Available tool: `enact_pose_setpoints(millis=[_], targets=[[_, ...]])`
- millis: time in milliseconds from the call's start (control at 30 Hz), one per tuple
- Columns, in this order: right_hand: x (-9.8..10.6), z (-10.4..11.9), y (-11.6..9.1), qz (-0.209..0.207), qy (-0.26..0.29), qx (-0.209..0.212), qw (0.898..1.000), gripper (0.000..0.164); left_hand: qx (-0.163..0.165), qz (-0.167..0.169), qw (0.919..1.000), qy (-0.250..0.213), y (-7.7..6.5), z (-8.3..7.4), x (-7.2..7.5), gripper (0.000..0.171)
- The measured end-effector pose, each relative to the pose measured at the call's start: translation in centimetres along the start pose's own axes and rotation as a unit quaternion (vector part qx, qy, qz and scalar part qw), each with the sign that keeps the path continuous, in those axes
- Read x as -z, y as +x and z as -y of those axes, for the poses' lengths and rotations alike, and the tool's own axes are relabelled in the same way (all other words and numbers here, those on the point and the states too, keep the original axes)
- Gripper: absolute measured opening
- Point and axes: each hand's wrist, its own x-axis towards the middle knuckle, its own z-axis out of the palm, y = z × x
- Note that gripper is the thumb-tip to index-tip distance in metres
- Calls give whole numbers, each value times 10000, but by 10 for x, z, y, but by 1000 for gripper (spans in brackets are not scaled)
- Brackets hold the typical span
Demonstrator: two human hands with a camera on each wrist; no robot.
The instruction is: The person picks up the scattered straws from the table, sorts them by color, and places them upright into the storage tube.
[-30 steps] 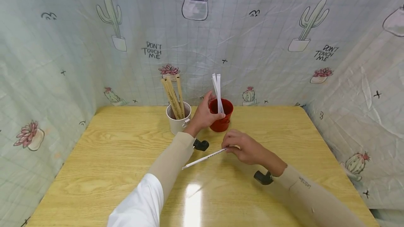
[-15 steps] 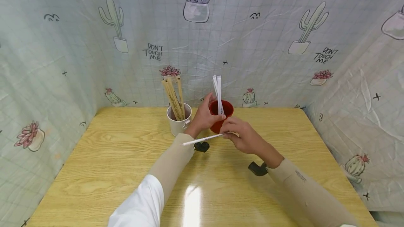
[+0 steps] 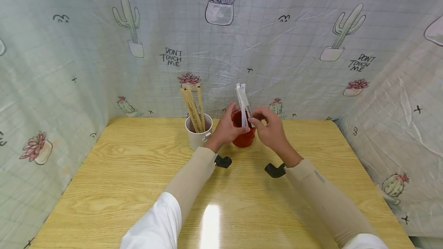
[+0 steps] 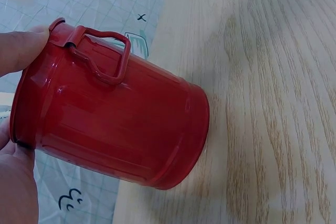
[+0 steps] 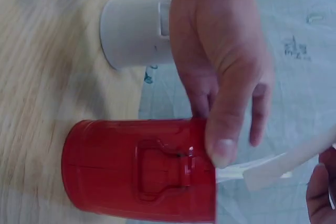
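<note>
My left hand (image 3: 226, 126) grips the rim of a small red metal bucket (image 3: 243, 140), thumb on the near side. In the left wrist view the bucket (image 4: 126, 108) shows its wire side handle, with fingertips at the rim. Several white paper-wrapped straws (image 3: 239, 97) stand in it, tops leaning left. My right hand (image 3: 272, 129) pinches another white wrapped straw (image 3: 246, 101) with print on it, tilted over the bucket's mouth. In the right wrist view this straw's (image 5: 289, 162) lower end is just outside the rim, beside the straws inside.
To the left of the red bucket stands a white bucket (image 3: 197, 140) with several brown paper-wrapped straws (image 3: 194, 110) leaning in it. Both are near the back edge of the wooden table (image 3: 138, 180). A cactus-print curtain (image 3: 290, 49) hangs behind and along the sides.
My right hand has lifted the white straw up from the front and turned it from lying slanted leftward to nearly upright at the red bucket's mouth. The left hand has kept hold of the rim.
</note>
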Motion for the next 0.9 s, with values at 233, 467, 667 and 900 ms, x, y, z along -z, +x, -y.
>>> enact_pose_setpoints(millis=[233, 467, 667, 900], targets=[[-5, -15, 10, -121, 33, -1010, 9948, 10, 11, 3, 10000, -83, 0, -1, -2, 99], [-11, -33, 14, -100, -91, -1501, 9886, 9, -9, -15, 10000, 12, 1, -2, -3, 96], [-17, -43, 15, 141, -635, -2224, 9728, 17, -31, -1, 10000, 31, 1, -3, -1, 96], [-20, -46, 16, 228, -971, -2235, 9696, 18, -119, 21, 9999, 62, 0, -4, 0, 95]])
